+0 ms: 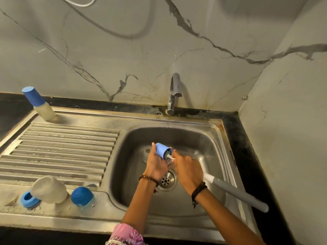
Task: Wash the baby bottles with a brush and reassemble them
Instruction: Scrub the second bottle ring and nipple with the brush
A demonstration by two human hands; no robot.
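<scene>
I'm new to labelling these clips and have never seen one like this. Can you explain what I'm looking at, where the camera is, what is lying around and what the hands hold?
There is no machine here: a person wears one wide camera on the head, looking forward and down, so you see their own two arms over a steel sink. The left hand grips a light blue cap. The right hand holds a bottle brush by its grey handle, with the bristles pushed inside the cap. On the drainboard near the front lie a clear bottle on its side, a blue ring and a blue dome-shaped piece. At the back left stands another bottle with a blue cap. The tap rises behind the basin; I cannot tell whether water is running.
</scene>
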